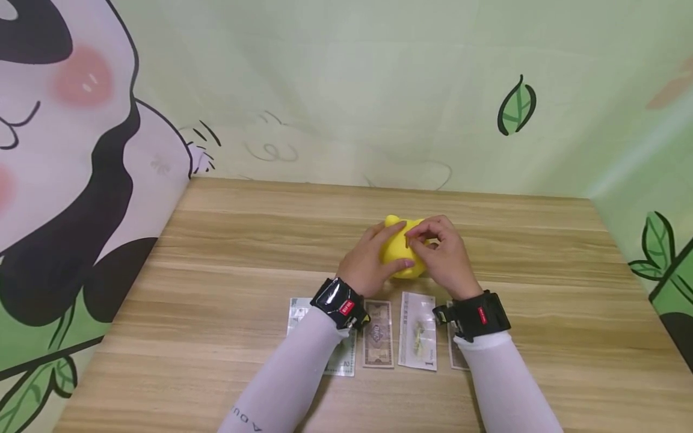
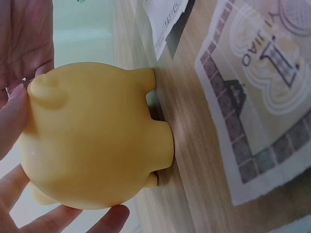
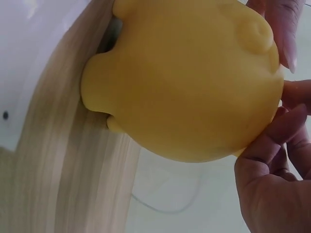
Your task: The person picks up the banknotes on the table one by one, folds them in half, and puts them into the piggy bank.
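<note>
A yellow piggy bank (image 1: 394, 249) stands on its short legs on the wooden table. My left hand (image 1: 368, 258) holds it from the left, thumb low on the near side and fingers spread round the body (image 2: 92, 136). Over its top, my right hand (image 1: 446, 255) pinches with thumb and index finger. A small brownish strip (image 1: 407, 242) shows right under those fingertips; I cannot tell what it is. In the right wrist view the right fingers (image 3: 272, 141) meet at the bank's upper surface, mostly hiding whatever is between them.
Several banknotes lie in a row nearer me: a greenish one (image 1: 341, 361) partly under the left forearm, a brown one (image 1: 378, 337), a pale one (image 1: 418, 331), and another brown one (image 1: 458, 355) partly covered by the right wrist. A printed cloth wall (image 1: 325, 90) borders the table (image 1: 243, 240).
</note>
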Tool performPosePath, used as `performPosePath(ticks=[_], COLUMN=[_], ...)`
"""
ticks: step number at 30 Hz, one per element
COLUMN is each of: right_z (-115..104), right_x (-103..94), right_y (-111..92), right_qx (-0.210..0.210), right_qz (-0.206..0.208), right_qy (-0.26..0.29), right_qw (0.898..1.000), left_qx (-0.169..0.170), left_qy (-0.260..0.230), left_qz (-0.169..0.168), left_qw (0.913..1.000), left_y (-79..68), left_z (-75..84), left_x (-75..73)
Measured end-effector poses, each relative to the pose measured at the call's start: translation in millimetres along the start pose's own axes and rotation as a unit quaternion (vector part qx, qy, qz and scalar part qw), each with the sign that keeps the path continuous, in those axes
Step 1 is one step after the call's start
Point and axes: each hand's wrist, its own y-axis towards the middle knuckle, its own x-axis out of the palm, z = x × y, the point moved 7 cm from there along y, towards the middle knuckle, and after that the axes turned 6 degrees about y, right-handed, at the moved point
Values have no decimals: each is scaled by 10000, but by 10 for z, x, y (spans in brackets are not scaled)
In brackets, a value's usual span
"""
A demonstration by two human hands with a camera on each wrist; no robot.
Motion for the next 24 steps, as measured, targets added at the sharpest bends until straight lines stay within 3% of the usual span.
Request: performPosePath(ticks=[9,15,19,24], right_z=[-76,-227,-277,-238], right_x=[-8,-145,-261,-399], right_y=[-66,-242,-383,-564], right_qx=[108,347,649,982], right_qz=[-354,-757,-884,-979], right_qy=[379,206,79,89], right_qw=[9986,9963,9939,9903], left_qx=[17,-148,327,1080], left_qy=[80,416,186,-255], left_qz=[-148,-108,-33,-326], left_qw=[9999,9990,9993,9933], left_y=[-53,-155,-260,-407], left_z=[58,193,429,722], left_x=[-13,-109,-213,-222])
